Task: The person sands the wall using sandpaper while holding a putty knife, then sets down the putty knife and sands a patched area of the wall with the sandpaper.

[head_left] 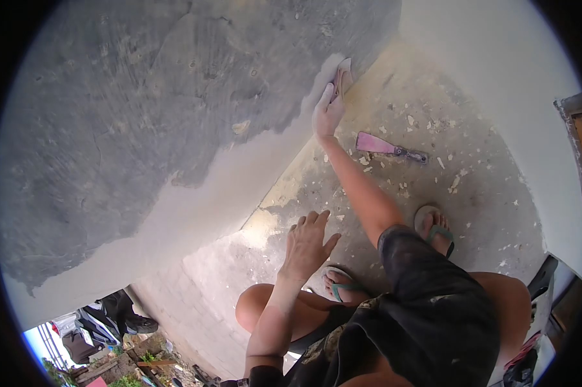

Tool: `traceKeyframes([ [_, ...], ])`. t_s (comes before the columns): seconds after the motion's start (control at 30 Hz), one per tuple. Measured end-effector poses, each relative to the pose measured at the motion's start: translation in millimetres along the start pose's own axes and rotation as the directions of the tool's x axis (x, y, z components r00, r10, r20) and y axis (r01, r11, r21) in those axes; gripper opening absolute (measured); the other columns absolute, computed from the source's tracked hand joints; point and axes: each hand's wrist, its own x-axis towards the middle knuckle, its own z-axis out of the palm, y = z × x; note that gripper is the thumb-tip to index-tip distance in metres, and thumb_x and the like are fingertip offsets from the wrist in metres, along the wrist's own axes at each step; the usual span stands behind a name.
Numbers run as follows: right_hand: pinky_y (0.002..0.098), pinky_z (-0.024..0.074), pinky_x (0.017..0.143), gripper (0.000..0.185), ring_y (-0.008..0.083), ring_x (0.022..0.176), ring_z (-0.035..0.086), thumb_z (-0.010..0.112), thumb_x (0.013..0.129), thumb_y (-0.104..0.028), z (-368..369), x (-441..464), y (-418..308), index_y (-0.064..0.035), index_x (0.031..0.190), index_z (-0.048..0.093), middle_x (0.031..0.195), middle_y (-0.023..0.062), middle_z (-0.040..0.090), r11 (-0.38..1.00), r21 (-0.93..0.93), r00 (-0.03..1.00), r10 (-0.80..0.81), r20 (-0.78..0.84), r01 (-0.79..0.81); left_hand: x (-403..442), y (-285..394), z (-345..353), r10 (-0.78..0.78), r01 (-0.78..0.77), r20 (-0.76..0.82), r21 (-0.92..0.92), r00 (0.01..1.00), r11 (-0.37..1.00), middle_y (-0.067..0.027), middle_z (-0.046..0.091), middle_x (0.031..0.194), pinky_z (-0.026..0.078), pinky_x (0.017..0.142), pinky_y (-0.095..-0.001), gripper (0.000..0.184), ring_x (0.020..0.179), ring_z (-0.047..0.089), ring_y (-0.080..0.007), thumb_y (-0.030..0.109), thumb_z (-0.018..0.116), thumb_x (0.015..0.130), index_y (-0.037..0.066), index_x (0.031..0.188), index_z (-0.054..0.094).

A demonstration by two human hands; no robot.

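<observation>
My right hand [328, 113] is closed around a folded, pale sheet [344, 76] that looks like sandpaper. It presses this against the lower edge of the grey wall [142, 97], where a smooth whitish band [200, 197] runs along the bottom. My left hand [309, 242] hangs above the floor near my knee, fingers spread, holding nothing. A putty knife [391, 148] with a wide pinkish blade and dark handle lies on the floor, to the right of my right forearm.
Pale chips lie scattered over the concrete floor [471, 187]. My sandalled feet [435, 229] are below the putty knife. A white wall [497, 64] curves along the right. Dark bags [113, 316] and debris [152, 361] are at the lower left.
</observation>
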Motion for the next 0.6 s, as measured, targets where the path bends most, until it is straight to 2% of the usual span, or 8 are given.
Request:
traceKeyframes([
  [0.03,0.0366,0.033,0.109,0.043,0.0348,0.141,0.028,0.04,0.1,-0.014,1,-8,-5,0.004,0.138,0.043,0.149,0.0227,0.033,1.0,0.004,1.0,0.0,0.023,-0.001,0,2,1,0.005,-0.005,-0.002,-0.011,1.0,1.0,-0.0124,0.058,0.11,0.047,0.086,-0.0442,0.05,0.102,0.058,-0.0317,0.028,0.069,0.084,0.005,0.126,0.054],
  [0.2,0.0343,0.0388,0.104,0.042,0.0328,0.138,0.034,0.04,0.1,-0.013,-6,-14,-28,0.0042,0.138,0.043,0.149,0.0233,0.032,0.933,-0.144,0.932,-0.298,0.207,0.331,-1,5,1,0.007,-0.007,0.032,-0.001,0.999,1.0,-0.0131,0.058,0.111,0.047,0.087,-0.0444,0.05,0.104,0.058,-0.0323,0.028,0.069,0.084,0.005,0.126,0.054],
  [0.3,0.0346,0.0371,0.106,0.042,0.0332,0.139,0.033,0.039,0.101,-0.015,-23,5,7,0.0042,0.138,0.044,0.149,0.0228,0.033,0.989,-0.13,0.987,-0.048,0.151,0.068,-1,5,-1,-0.01,0.01,0.044,-0.018,0.999,1.0,-0.0133,0.059,0.11,0.047,0.088,-0.0445,0.05,0.104,0.058,-0.0326,0.028,0.069,0.084,0.005,0.126,0.054],
  [0.33,0.0356,0.0356,0.108,0.042,0.0332,0.138,0.035,0.04,0.101,-0.017,-25,7,49,0.0042,0.137,0.045,0.147,0.0227,0.036,0.961,-0.243,0.991,-0.116,0.069,0.13,-1,5,-1,-0.006,0.007,0.038,-0.017,0.999,1.0,-0.0133,0.059,0.11,0.047,0.088,-0.0445,0.05,0.104,0.058,-0.0327,0.028,0.069,0.084,0.005,0.126,0.054],
  [0.43,0.0366,0.0439,0.099,0.04,0.0349,0.13,0.045,0.043,0.099,-0.013,-24,3,29,0.0001,0.136,0.047,0.144,0.0222,0.042,0.958,-0.2,0.978,-0.193,0.075,0.204,5,2,-1,0.007,-0.007,0.005,-0.002,1.0,1.0,-0.0136,0.059,0.109,0.047,0.087,-0.0444,0.05,0.103,0.058,-0.0329,0.028,0.069,0.084,0.005,0.126,0.054],
  [0.47,0.0364,0.0427,0.1,0.038,0.035,0.133,0.041,0.044,0.099,-0.013,-19,-2,-9,0.0004,0.135,0.049,0.143,0.0218,0.042,0.979,-0.155,0.984,-0.114,0.134,0.135,5,3,-2,0.012,-0.012,0.002,0.002,1.0,1.0,-0.0138,0.059,0.108,0.047,0.087,-0.0444,0.05,0.103,0.058,-0.033,0.028,0.069,0.084,0.005,0.126,0.054],
  [0.57,0.0362,0.0346,0.108,0.04,0.0316,0.137,0.037,0.04,0.1,-0.016,-11,-2,-30,0.0043,0.134,0.048,0.145,0.02,0.042,0.969,-0.086,0.965,-0.221,0.14,0.234,-1,4,2,0.007,-0.007,0.032,-0.017,0.999,1.0,-0.0142,0.059,0.107,0.047,0.086,-0.0447,0.05,0.102,0.058,-0.0332,0.028,0.069,0.084,0.004,0.126,0.054],
  [0.6,0.0353,0.0361,0.107,0.04,0.0312,0.136,0.039,0.04,0.1,-0.016,-13,0,-12,0.0031,0.134,0.049,0.144,0.0188,0.043,0.963,-0.12,0.965,-0.224,0.138,0.241,-1,5,2,0.007,-0.006,0.035,-0.015,0.999,1.0,-0.0142,0.059,0.107,0.047,0.086,-0.0448,0.05,0.101,0.058,-0.0332,0.028,0.069,0.084,0.004,0.126,0.054],
])
